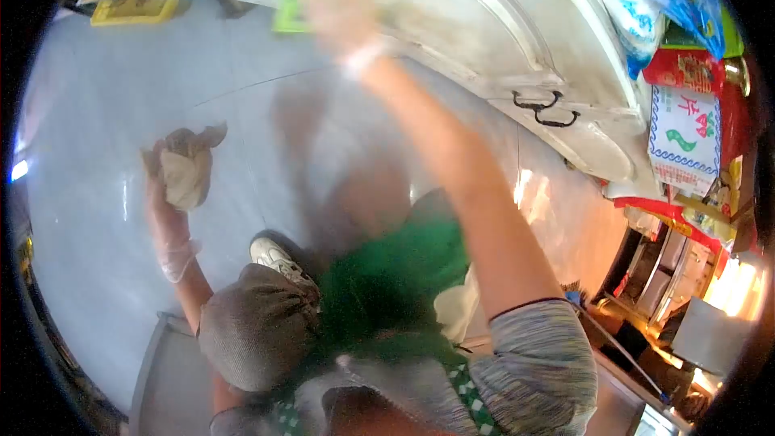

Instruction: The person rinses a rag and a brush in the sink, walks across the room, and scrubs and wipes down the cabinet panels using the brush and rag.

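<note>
Cloth [187,178], one piece, beige with a darker grey portion at the top, crumpled into a loose wad; location: left of the frame, seen against the glossy grey floor [89,218], in the left hand [156,182]. Handling, by judgement: light, soft, limp, not fragile; dampness cannot be told, though a wet piece would weigh more and slip more. Suggested hold: whole palm around the gathered middle; the loose corner at its upper right would probably flop if taken alone. Left hand: closed on the wad from its left side, fingers mostly hidden; clear plastic cuff [175,258] at the wrist. Right hand [343,16]: top centre of the frame, before the white cabinet [460,24], blurred; whether spread or curled cannot be told. Green item [289,14], bright, partly covered, just left of the right hand; whether gripped or merely behind cannot be told. Its stiffness is likewise unclear; the exposed left edge looks the plainest place to take hold.
</note>
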{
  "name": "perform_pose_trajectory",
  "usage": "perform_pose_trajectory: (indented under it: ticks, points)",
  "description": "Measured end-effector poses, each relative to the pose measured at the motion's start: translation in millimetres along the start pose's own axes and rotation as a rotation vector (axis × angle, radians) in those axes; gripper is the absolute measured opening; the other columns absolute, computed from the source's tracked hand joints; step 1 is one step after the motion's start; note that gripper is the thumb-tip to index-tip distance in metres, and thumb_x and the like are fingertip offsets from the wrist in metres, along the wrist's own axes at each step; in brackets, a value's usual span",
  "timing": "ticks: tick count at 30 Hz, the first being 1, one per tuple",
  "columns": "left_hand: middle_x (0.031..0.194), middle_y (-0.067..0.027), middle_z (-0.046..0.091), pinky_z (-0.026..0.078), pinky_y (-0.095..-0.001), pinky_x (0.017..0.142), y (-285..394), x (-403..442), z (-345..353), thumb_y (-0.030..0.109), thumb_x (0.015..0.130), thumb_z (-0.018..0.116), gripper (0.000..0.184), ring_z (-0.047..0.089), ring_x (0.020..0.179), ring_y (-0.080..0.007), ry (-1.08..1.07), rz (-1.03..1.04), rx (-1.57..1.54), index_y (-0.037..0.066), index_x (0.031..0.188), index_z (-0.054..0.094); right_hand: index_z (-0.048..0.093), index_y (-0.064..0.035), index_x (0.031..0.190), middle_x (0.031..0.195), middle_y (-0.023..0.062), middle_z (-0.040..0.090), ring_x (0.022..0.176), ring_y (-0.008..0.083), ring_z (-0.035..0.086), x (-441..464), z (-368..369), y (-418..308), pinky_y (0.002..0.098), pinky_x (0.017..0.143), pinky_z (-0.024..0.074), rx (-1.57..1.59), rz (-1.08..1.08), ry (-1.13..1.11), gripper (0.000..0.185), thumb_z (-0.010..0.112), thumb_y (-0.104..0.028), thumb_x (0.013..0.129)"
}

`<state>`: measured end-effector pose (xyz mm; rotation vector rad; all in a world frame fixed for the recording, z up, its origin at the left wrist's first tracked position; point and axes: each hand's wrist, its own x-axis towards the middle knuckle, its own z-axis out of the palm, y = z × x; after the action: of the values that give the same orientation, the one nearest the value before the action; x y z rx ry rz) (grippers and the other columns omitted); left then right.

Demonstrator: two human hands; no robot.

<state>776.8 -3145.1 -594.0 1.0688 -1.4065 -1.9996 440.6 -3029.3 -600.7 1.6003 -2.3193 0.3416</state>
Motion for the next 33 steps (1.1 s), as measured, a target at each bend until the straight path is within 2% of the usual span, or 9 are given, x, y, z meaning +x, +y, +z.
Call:
perform_pose_trajectory:
  ticks: [2, 4, 6, 7, 12, 19, 23, 27, 33]
  points:
    - [0.138, -0.0157, 0.028, 0.028, -0.0424, 0.102, -8, -1, -5, 0.048, 0.064, 0.067, 0.095, 0.031, 0.125, -0.0300, -0.027, 0.053, -0.035, 0.003, 0.137, 0.025, 0.060, -0.0039, 0.074, 0.066, 0.0148, 0.058, 0.064, 0.0278, 0.059, 25, 45, -26, 0.0399, 0.060, 0.0475, -0.141, -0.177, 0.432, 0.013, 0.051, -0.013, 0.070]
    - [0.130, -0.0166, 0.040, 0.039, -0.0387, 0.097, -21, -2, -21, 0.029, 0.084, 0.052, 0.063, 0.045, 0.116, -0.0277, -0.073, 0.135, -0.100, 0.002, 0.135, 0.028, 0.057, -0.0052, 0.075, 0.067, 0.0109, 0.055, 0.064, 0.0254, 0.056, 19, -18, -26, 0.0385, 0.059, 0.0454, -0.021, 0.163, -0.145, 0.011, 0.050, -0.013, 0.070]
    - [0.130, -0.0160, 0.040, 0.039, -0.0387, 0.097, -21, -1, -32, 0.029, 0.084, 0.052, 0.061, 0.044, 0.116, -0.0274, -0.045, 0.157, -0.078, 0.002, 0.135, 0.028, 0.058, -0.0034, 0.083, 0.076, 0.0143, 0.057, 0.073, 0.0275, 0.058, -71, -16, 43, 0.0406, 0.067, 0.0460, -0.096, -0.035, 0.043, 0.016, 0.046, -0.013, 0.078]
    - [0.130, -0.0156, 0.040, 0.038, -0.0387, 0.097, -21, 0, -41, 0.029, 0.085, 0.051, 0.060, 0.044, 0.116, -0.0271, -0.037, 0.178, -0.055, 0.002, 0.135, 0.028, 0.057, -0.0026, 0.093, 0.085, 0.0157, 0.058, 0.082, 0.0284, 0.058, -104, -49, 66, 0.0399, 0.071, 0.0458, -0.081, 0.171, -0.517, 0.020, 0.047, -0.011, 0.080]
    - [0.130, -0.0140, 0.041, 0.037, -0.0369, 0.098, 0, 1, -55, 0.024, 0.088, 0.048, 0.054, 0.045, 0.116, -0.0248, 0.154, 0.142, -0.091, 0.002, 0.133, 0.030, 0.057, -0.0048, 0.089, 0.071, 0.0126, 0.053, 0.068, 0.0283, 0.054, -188, -51, 110, 0.0404, 0.061, 0.0437, -0.417, -0.016, -0.203, 0.015, 0.048, -0.011, 0.079]
    - [0.128, -0.0126, 0.043, 0.038, -0.0338, 0.096, 74, -19, -21, 0.023, 0.090, 0.044, 0.048, 0.046, 0.114, -0.0226, 0.304, 0.147, -0.010, 0.003, 0.132, 0.034, 0.059, -0.0059, 0.072, 0.067, 0.0129, 0.057, 0.067, 0.0272, 0.059, 36, 100, -37, 0.0401, 0.061, 0.0453, -0.308, -0.201, 0.268, 0.014, 0.048, -0.014, 0.075]
    - [0.125, -0.0124, 0.045, 0.040, -0.0349, 0.093, 150, -76, -76, 0.030, 0.087, 0.049, 0.056, 0.047, 0.112, -0.0216, 0.381, 0.041, -0.229, 0.002, 0.133, 0.031, 0.061, -0.0045, 0.080, 0.077, 0.0162, 0.061, 0.072, 0.0281, 0.060, 54, 35, -58, 0.0391, 0.063, 0.0465, 0.155, 0.496, -0.409, 0.017, 0.046, -0.013, 0.082]
    - [0.121, -0.0094, 0.049, 0.039, -0.0326, 0.093, 232, -131, -109, 0.028, 0.087, 0.049, 0.051, 0.047, 0.111, -0.0187, 0.504, 0.063, -0.488, 0.001, 0.128, 0.037, 0.060, -0.0031, 0.089, 0.087, 0.0191, 0.059, 0.088, 0.0340, 0.055, 19, -39, -45, 0.0454, 0.076, 0.0428, 0.010, -0.078, -0.292, 0.021, 0.047, -0.018, 0.083]
    - [0.119, -0.0079, 0.049, 0.039, -0.0322, 0.093, 390, -171, -124, 0.021, 0.085, 0.048, 0.048, 0.049, 0.109, -0.0191, 0.584, 0.142, -0.863, 0.001, 0.127, 0.038, 0.056, -0.0028, 0.104, 0.100, 0.0207, 0.058, 0.093, 0.0298, 0.057, 66, -270, -83, 0.0430, 0.077, 0.0443, -0.072, 0.056, -1.242, 0.032, 0.050, -0.025, 0.082]
